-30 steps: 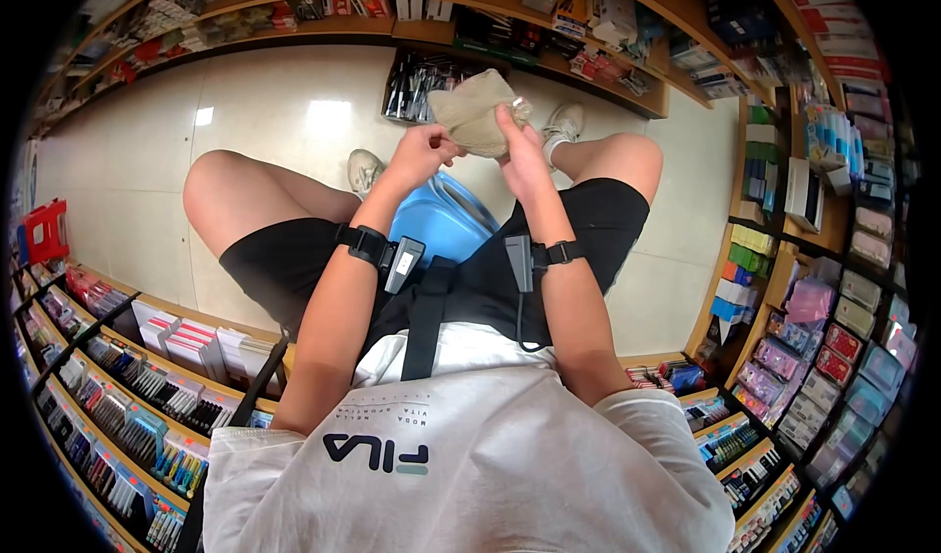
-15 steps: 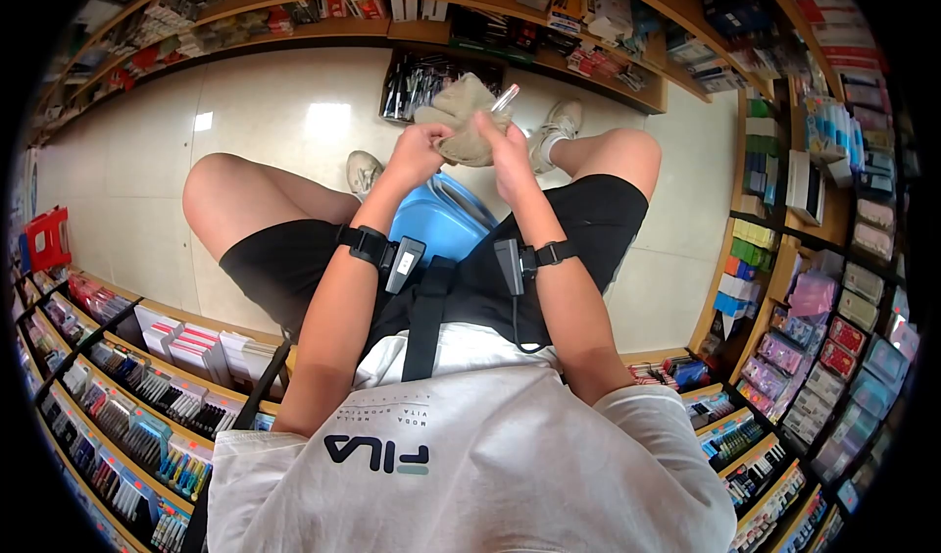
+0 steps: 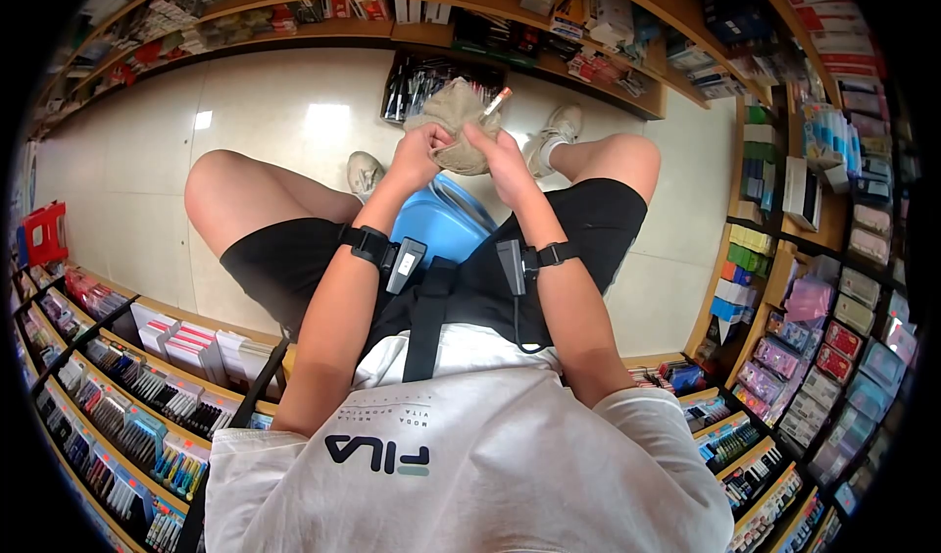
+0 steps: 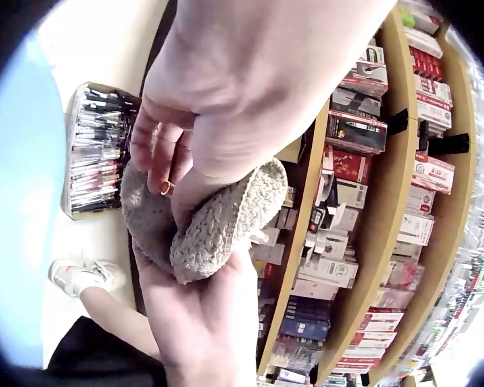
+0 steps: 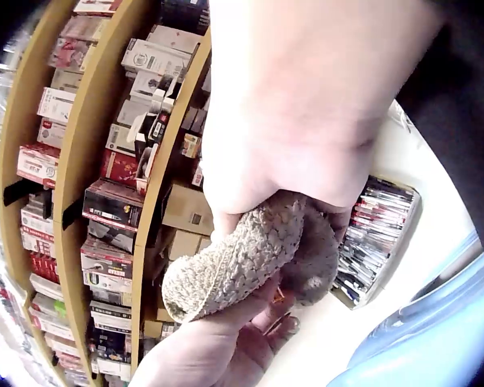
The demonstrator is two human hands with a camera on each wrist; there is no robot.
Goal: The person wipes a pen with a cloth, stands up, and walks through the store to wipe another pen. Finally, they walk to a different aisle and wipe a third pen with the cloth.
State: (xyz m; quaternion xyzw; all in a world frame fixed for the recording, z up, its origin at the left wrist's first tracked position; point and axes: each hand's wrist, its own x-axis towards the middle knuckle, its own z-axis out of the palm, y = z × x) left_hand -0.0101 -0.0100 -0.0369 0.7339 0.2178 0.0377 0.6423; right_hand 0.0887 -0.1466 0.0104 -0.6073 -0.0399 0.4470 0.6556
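Both hands hold a beige textured cloth bunched up in front of the knees. My left hand grips its left side with curled fingers, and my right hand pinches the right side with the thumb on top. From the folds near the right thumb sticks a slim, pen-like stick, clear with an orange end. In the left wrist view a small orange bit shows by the left fingers, inside the fold of the cloth. The middle of the stick is hidden in the cloth.
A box of many pens stands on the floor just beyond the hands. Between the legs is a blue plastic stool. Shelves of boxed goods line the far side, and pen racks stand at the near left.
The cloth is folded more tightly, and the hands have drawn closer together. The pen-like stick now projects from the cloth past the right thumb, at the upper right.
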